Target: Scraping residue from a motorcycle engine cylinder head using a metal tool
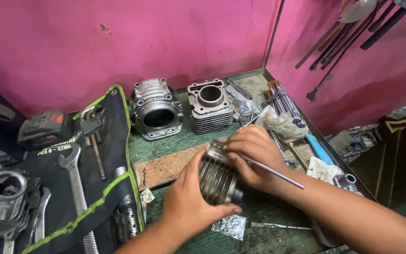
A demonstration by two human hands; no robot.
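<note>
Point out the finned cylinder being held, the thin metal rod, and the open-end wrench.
finned cylinder (217, 178), head view, on its ribbed side.
thin metal rod (278, 174), head view, mid-shaft.
open-end wrench (74, 181), head view, on its handle.

A grey finned metal engine cylinder (218, 178) lies on its side just above the green tabletop (269, 237), its cooling fins running crosswise, dull and grimy; one open end faces the lower right; a thin metal rod (271, 171) slants from the cylinder's top toward the right, straight and bare.
</note>
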